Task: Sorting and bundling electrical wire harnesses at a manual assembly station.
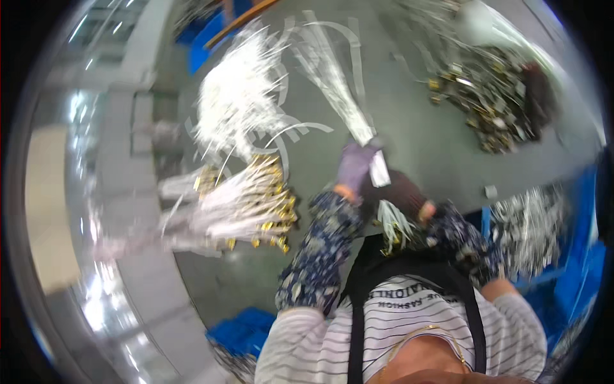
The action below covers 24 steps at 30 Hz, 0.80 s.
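Head | held white strips (350, 112) over grey table (406, 112) | blue bin (581, 232) right

We see a dull purple glove on the left hand (355, 168) and a dark maroon one on the right hand (400, 187), both blurred. Loose sleeve covers, the left one (318, 249) and the right one (462, 240), are dark navy with a pale flower-like print. The shirt (409, 312) is whitish with thin dark stripes, its short sleeves ending above the covers, and we notice dark lettering (414, 293) across its chest. Over it we see a black apron (441, 264) with two narrow straps (355, 342), and a thin gold-coloured necklace (433, 328).
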{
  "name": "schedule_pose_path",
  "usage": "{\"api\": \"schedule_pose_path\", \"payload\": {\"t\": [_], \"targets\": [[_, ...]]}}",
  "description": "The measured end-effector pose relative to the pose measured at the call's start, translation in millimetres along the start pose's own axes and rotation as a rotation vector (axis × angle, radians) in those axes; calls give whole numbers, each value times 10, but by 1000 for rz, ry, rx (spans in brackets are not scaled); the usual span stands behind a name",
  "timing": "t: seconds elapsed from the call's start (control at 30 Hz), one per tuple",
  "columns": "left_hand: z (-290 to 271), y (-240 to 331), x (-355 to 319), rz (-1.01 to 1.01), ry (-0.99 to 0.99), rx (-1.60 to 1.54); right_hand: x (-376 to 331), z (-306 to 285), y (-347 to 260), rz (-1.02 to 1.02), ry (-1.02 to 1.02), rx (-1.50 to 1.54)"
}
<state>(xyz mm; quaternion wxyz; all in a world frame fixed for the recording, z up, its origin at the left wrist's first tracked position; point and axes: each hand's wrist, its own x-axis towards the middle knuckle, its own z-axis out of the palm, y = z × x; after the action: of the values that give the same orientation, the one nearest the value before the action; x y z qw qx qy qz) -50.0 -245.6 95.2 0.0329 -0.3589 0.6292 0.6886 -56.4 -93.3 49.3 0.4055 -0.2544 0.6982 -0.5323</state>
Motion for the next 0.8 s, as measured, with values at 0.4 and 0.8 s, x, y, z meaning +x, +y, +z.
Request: {"api": "schedule_pose_path", "payload": {"t": [0.4, 0.8], "targets": [[-67, 1710, -950, 569, -34, -395, -745, 309, -1105, -80, 198, 338], [112, 1735, -1303, 949, -211, 268, -173, -345, -1807, -529, 461, -300]]}}
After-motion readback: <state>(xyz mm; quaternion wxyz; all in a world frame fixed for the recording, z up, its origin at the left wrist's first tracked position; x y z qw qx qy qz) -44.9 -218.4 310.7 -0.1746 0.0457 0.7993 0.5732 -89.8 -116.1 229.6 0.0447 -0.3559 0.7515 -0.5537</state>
